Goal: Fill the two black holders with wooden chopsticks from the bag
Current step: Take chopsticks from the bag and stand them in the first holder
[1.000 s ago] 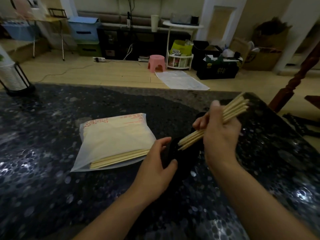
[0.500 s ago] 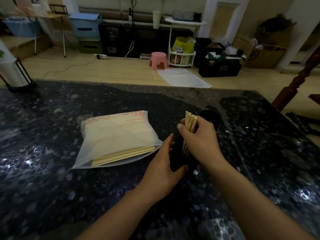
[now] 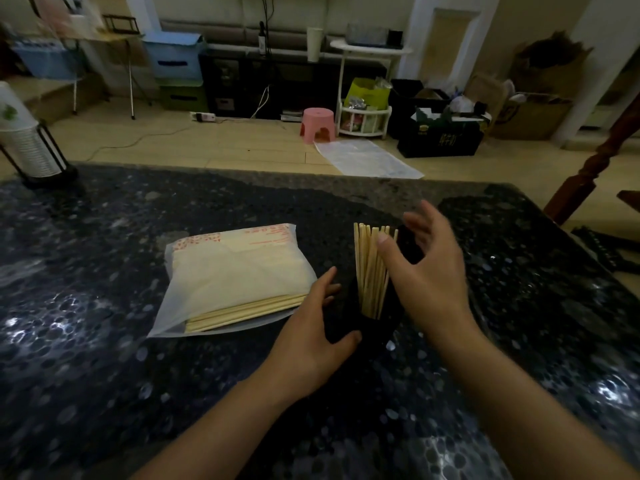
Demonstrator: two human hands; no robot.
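A bunch of wooden chopsticks [image 3: 370,268] stands upright in a black holder [image 3: 367,327] near the middle of the dark counter. My left hand [image 3: 315,327] grips the holder's left side. My right hand [image 3: 426,271] hovers just right of the chopsticks with fingers spread, its thumb near them, holding nothing. A second black holder [image 3: 410,244] shows partly behind my right hand. The translucent bag [image 3: 235,278] lies flat to the left, with more chopsticks [image 3: 246,310] showing along its near edge.
The dark speckled counter [image 3: 104,341] fills the near view. A stack of white cups in a black wire stand [image 3: 27,147] stands at the far left corner. Beyond the far edge lie a floor with a pink stool [image 3: 317,124] and boxes.
My right hand swung the bundle of chopsticks upright, set it into the holder and let go, opening its fingers. My left hand stayed on the holder.
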